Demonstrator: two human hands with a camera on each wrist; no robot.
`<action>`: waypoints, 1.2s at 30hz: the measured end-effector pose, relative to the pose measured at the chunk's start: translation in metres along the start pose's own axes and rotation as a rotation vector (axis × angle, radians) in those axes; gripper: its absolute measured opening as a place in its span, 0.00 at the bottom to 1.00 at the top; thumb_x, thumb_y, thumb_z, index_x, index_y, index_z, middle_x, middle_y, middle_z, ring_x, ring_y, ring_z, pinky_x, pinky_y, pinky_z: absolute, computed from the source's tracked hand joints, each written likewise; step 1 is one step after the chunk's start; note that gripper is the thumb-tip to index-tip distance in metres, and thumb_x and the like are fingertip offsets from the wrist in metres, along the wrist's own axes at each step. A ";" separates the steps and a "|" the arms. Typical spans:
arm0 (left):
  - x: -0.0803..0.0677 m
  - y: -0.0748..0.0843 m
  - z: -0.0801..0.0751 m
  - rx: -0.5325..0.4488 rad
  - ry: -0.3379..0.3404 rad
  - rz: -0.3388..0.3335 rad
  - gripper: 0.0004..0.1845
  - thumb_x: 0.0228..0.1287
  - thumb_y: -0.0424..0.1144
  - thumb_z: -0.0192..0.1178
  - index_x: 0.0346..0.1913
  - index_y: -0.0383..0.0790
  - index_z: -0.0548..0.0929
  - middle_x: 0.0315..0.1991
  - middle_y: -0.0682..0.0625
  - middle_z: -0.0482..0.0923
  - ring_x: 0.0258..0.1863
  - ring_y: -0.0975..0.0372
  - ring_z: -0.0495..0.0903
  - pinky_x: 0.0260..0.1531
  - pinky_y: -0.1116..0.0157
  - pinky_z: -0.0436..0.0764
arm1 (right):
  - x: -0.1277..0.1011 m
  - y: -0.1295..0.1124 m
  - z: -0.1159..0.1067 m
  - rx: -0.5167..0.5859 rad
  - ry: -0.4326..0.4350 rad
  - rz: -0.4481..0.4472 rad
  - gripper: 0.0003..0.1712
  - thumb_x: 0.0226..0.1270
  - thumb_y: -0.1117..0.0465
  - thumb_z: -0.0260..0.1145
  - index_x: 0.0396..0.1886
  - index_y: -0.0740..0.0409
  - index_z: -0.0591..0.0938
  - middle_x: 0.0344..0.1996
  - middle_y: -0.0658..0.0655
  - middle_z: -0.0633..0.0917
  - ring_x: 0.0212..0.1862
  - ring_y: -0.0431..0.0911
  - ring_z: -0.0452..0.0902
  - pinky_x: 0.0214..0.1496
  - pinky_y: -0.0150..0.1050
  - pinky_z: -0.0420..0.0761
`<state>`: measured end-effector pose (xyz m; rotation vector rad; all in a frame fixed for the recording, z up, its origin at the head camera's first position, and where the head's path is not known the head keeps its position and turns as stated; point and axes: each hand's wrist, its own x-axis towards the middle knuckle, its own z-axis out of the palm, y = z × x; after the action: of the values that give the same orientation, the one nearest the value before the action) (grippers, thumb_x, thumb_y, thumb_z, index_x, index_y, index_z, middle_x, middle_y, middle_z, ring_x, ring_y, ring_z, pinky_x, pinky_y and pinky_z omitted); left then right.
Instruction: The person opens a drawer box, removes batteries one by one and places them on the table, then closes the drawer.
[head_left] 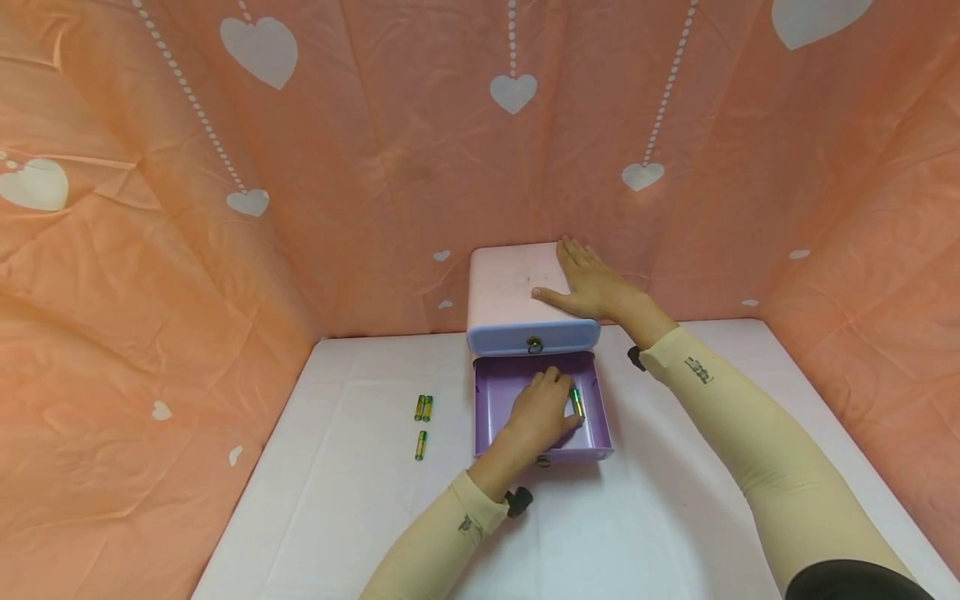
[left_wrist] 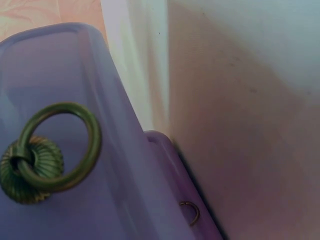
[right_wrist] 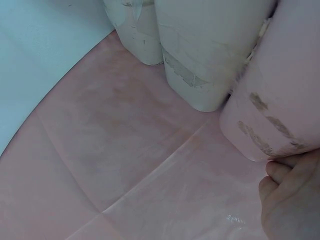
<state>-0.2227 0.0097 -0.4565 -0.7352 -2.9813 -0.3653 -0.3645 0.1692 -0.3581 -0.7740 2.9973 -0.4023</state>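
A small cabinet with a pink top (head_left: 510, 287) and a blue upper drawer (head_left: 495, 339) stands against the back cloth. Below, its purple drawer (head_left: 486, 408) is pulled out. My left hand (head_left: 536, 412) reaches into that drawer, fingers bent downward, thumb apart from them. A green battery (head_left: 577, 402) lies along the drawer's right side, right by the thumb and forefinger. The other fingertips are hidden, and I cannot tell whether they hold anything. My right hand (head_left: 596, 283) rests spread on the cabinet top, its fingers (right_wrist: 280, 172) reaching over the back edge.
Several green batteries (head_left: 421, 445) lie on the white tabletop (head_left: 337, 483) left of the drawer. Brass ring pulls (left_wrist: 95, 142) hang from the drawer fronts. Orange cloth (head_left: 420, 167) with white hearts encloses the back and both sides.
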 end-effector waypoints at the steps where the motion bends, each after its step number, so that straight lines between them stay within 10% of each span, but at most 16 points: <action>1: 0.000 0.000 0.000 -0.003 0.000 0.001 0.29 0.65 0.52 0.78 0.61 0.38 0.84 0.55 0.45 0.81 0.53 0.55 0.79 0.55 0.61 0.85 | 0.000 0.000 0.000 0.001 0.000 0.001 0.64 0.79 0.25 0.48 0.86 0.70 0.38 0.87 0.68 0.36 0.88 0.58 0.28 0.88 0.53 0.32; 36: -0.036 -0.038 -0.026 -0.249 0.041 0.037 0.26 0.69 0.46 0.76 0.65 0.39 0.84 0.61 0.47 0.82 0.61 0.55 0.80 0.64 0.59 0.83 | -0.002 0.000 0.000 0.017 -0.021 0.008 0.67 0.76 0.21 0.45 0.86 0.69 0.36 0.87 0.67 0.34 0.87 0.57 0.26 0.88 0.53 0.31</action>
<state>-0.2084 -0.0457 -0.4434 -0.7899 -2.9105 -0.7491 -0.3622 0.1701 -0.3578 -0.7606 2.9726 -0.4157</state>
